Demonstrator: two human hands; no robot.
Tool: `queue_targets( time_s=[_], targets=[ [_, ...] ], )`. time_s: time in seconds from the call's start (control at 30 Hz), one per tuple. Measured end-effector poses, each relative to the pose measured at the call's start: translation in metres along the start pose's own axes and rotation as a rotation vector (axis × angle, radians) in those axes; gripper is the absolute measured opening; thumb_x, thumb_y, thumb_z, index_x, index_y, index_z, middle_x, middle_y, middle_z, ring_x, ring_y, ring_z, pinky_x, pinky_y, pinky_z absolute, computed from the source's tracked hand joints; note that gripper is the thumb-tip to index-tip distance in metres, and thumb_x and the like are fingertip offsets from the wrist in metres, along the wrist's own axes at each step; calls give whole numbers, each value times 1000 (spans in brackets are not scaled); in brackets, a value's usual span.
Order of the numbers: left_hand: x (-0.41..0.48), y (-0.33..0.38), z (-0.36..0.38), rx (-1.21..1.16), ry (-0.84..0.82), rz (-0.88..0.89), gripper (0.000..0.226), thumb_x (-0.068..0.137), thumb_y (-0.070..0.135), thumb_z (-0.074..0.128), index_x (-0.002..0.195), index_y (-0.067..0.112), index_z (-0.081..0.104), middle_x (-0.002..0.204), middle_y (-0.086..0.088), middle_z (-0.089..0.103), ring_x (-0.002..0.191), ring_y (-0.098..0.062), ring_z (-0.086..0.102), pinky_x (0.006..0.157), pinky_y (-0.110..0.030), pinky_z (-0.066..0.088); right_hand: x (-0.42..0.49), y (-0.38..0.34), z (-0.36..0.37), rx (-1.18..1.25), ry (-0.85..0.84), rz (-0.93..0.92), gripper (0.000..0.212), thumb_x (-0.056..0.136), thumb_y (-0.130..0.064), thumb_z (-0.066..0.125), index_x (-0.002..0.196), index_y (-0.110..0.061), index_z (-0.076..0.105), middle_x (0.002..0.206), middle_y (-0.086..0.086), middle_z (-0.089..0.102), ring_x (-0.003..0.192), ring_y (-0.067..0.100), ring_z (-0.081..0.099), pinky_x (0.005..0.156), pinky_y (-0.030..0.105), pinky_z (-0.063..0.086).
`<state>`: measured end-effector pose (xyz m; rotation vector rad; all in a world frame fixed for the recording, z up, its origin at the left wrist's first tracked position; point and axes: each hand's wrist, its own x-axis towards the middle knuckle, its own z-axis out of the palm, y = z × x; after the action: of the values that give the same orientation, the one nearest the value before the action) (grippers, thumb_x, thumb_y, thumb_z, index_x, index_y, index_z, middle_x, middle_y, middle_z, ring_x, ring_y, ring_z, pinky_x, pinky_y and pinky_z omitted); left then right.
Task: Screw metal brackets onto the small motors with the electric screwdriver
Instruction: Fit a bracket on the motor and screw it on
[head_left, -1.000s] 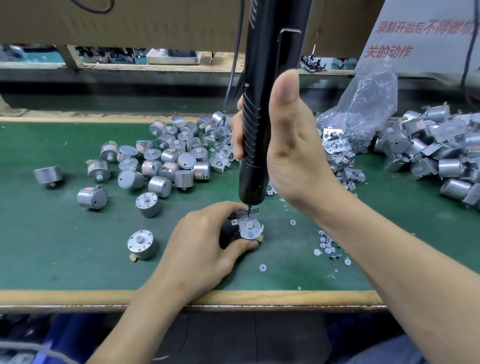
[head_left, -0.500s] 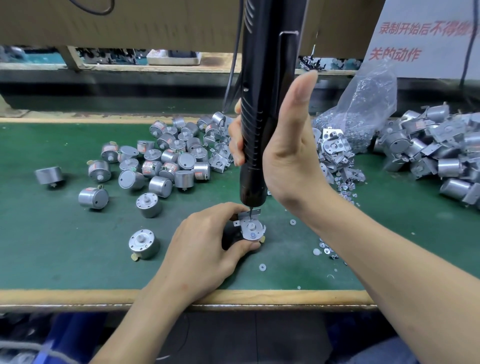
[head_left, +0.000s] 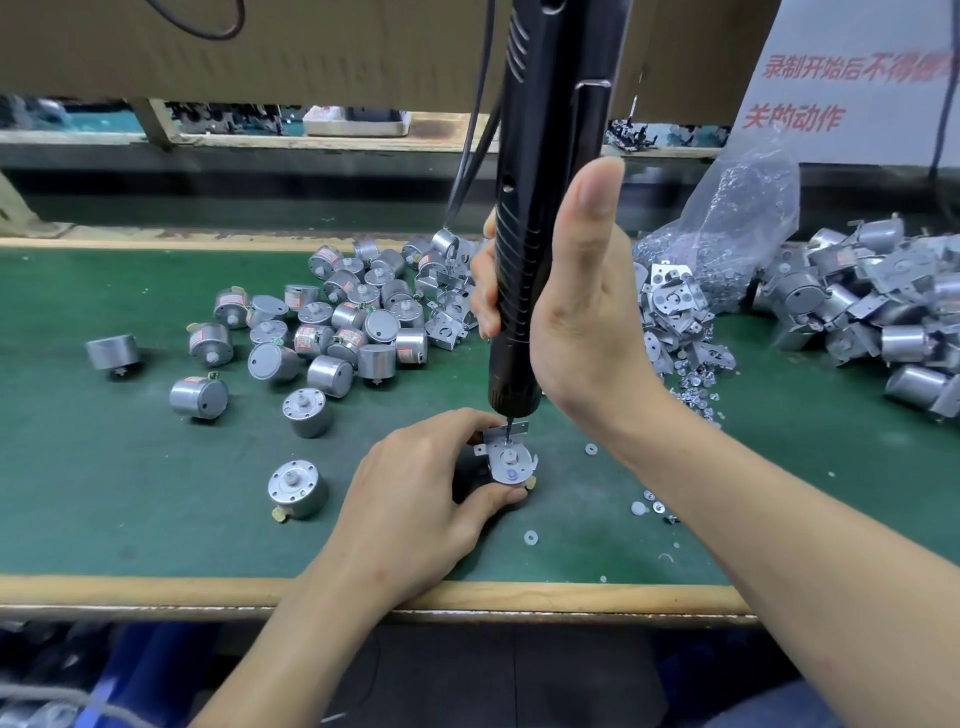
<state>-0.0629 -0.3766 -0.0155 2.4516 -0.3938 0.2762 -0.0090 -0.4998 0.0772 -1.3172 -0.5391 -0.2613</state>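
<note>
Motor (head_left: 508, 457) and metal bracket (head_left: 522, 466) are found near the front of the green mat (head_left: 104, 493). The motor is gripped by the curled fingers of the left hand (head_left: 415, 499), with the bracket laid on top. The electric screwdriver (head_left: 535, 208) is held upright by the right hand (head_left: 576, 322), fingers wrapped round it, thumb pointing up. Its tip is set on the bracket's far edge.

The tool should be kept straight and pressed gently, and the motor held still, or the screw may slip.

Loose motors (head_left: 332, 322) are piled behind. Spare brackets (head_left: 670, 306) and small washers (head_left: 530, 537) are scattered nearby. Nothing is seen in the way.
</note>
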Motion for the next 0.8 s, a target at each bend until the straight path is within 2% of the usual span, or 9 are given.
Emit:
queue_targets(
  time_s=[0.2, 0.33, 0.4, 0.5, 0.57, 0.63, 0.7, 0.77, 0.8],
  targets=[
    [0, 2, -1, -15, -11, 6, 41, 77, 51, 76, 112, 37, 60, 81, 29, 53, 76, -7, 55, 70, -35, 50, -3, 0, -1, -35, 67, -48, 90, 76, -79, 31, 85, 10, 45, 55, 0, 49, 47, 20, 48, 49, 30, 43],
    [0, 2, 0, -1, 2, 12, 42, 76, 50, 77, 112, 36, 60, 82, 29, 53, 78, -8, 58, 71, -36, 50, -4, 3, -5, -73, 134, -37, 79, 75, -80, 38, 89, -3, 49, 59, 2, 53, 50, 20, 53, 52, 32, 46],
    [0, 2, 0, 8, 2, 13, 42, 76, 51, 77, 112, 36, 61, 80, 31, 52, 79, -8, 57, 70, -34, 50, -5, 6, -10, -104, 117, -34, 71, 75, -77, 43, 92, -9, 49, 62, 3, 56, 53, 19, 57, 56, 31, 48],
    [0, 0, 1, -5, 5, 17, 41, 76, 51, 77, 111, 38, 60, 88, 28, 60, 80, -5, 57, 70, -32, 49, -6, 10, -18, -152, 93, -46, 64, 81, -70, 50, 95, -8, 51, 67, 20, 59, 57, 19, 64, 61, 27, 49],
    [0, -1, 2, -18, 3, 19, 41, 75, 51, 77, 110, 39, 60, 90, 29, 61, 77, 0, 54, 68, -28, 47, -6, 12, -26, -220, 106, -52, 54, 95, -65, 51, 92, -11, 52, 72, 26, 62, 61, 16, 65, 63, 22, 48],
    [0, -2, 1, -22, 3, 27, 41, 75, 52, 78, 109, 39, 60, 84, 33, 56, 72, 6, 51, 63, -20, 39, -6, 12, -32, -347, 112, -5, 39, 100, -54, 52, 88, -17, 55, 73, 14, 69, 66, 15, 67, 66, 25, 50],
    [0, -3, 0, -30, 4, 40, 41, 75, 50, 79, 110, 38, 61, 83, 33, 55, 72, 10, 50, 62, -13, 34, -7, 15, -39, -548, 94, 76, 35, 100, -51, 56, 86, -20, 59, 73, 1, 71, 69, 15, 67, 68, 32, 53],
    [0, -2, -1, -47, 7, 58, 41, 75, 46, 81, 110, 36, 62, 87, 31, 57, 74, 13, 49, 65, -9, 35, -10, 18, -46, -779, 47, 152, 39, 98, -52, 61, 74, -21, 57, 59, -14, 62, 58, 5, 56, 57, 18, 44],
    [0, -2, -2, -56, 14, 69, 40, 75, 43, 82, 110, 35, 62, 88, 31, 57, 75, 14, 49, 66, -7, 35, -12, 18, -49, -884, 14, 187, 43, 97, -52, 62, 69, -20, 56, 53, -15, 58, 56, 4, 53, 55, 17, 40]
  ],
)
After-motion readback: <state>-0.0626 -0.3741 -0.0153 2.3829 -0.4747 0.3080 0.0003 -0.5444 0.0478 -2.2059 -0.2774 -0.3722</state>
